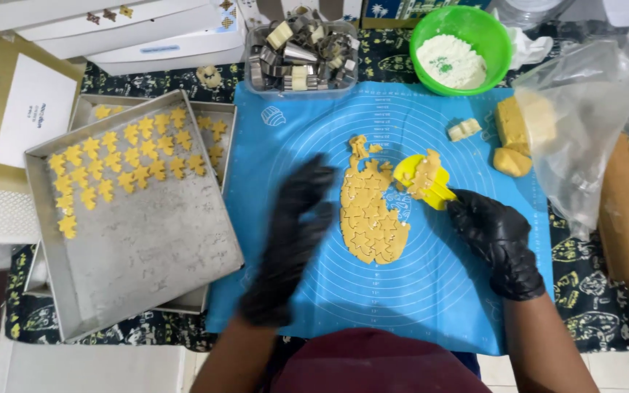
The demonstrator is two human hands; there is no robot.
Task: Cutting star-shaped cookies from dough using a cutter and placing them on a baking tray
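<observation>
Gripping yellow scraper [425, 178] w/ dough scraps on it, right hand [495, 240] at edge of star-cut dough sheet [373, 211] on blue mat [431, 291]; left hand [296, 218] blurred, fingers spread, empty, just left of dough. Risk: stars tearing if scraper digs in too steep.

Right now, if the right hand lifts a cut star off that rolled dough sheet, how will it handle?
Probably floppy: the dough sheet looks thin and soft on the blue mat. Likely fragile: the star points are narrow, so the yellow scraper in the right hand suits it. Stars on the metal tray lie flat, so rolling seems unlikely.
</observation>
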